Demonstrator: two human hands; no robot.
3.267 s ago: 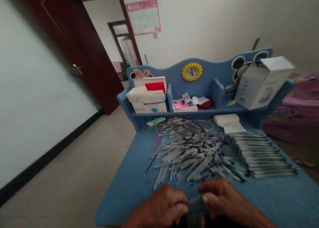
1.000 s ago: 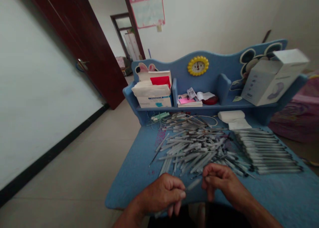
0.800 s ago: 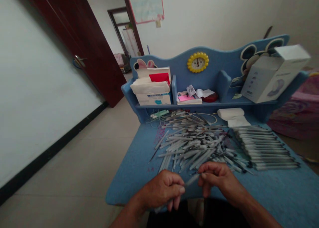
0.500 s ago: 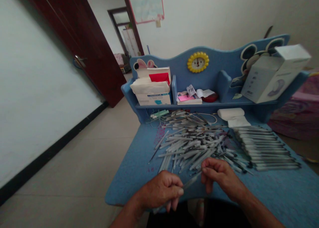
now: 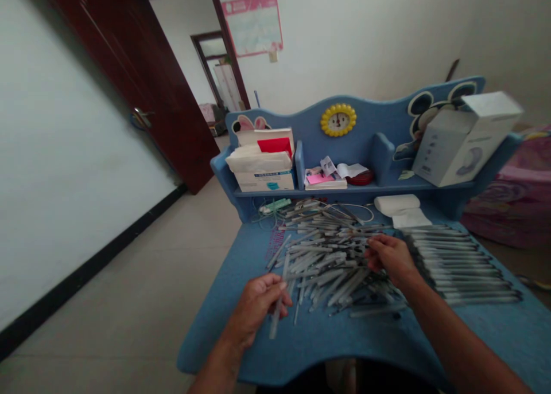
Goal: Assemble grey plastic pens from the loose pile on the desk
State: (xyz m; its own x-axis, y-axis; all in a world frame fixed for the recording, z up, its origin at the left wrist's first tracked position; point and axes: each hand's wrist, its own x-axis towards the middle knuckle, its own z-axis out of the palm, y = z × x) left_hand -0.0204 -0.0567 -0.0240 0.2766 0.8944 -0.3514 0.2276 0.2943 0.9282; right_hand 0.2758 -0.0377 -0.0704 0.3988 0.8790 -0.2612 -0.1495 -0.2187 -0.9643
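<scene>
My left hand (image 5: 262,302) is closed on a clear, pale pen barrel (image 5: 275,319), which points up and slightly right over the near left of the pile. My right hand (image 5: 390,256) reaches over the right part of the loose pile of pens (image 5: 327,268). Its thumb and fingers are pinched together; whatever lies between them is too blurred to name. Beyond that hand, on the right, a row of pens (image 5: 460,265) lies side by side with dark ends to the right. A single pen (image 5: 374,311) rests at the near edge of the pile.
The blue desk (image 5: 224,325) has a raised back shelf holding an opened mask box (image 5: 264,180), some papers (image 5: 325,179) and a white carton (image 5: 447,144). A white paper roll (image 5: 396,203) and a thin cable (image 5: 365,210) lie behind the pens. A yellow flower clock (image 5: 338,120) is on the backboard.
My hands have moved apart. The left went left and forward with the barrel, now steeper; the right left the barrel's other end and went forward to the pile. The view has tilted slightly up.
</scene>
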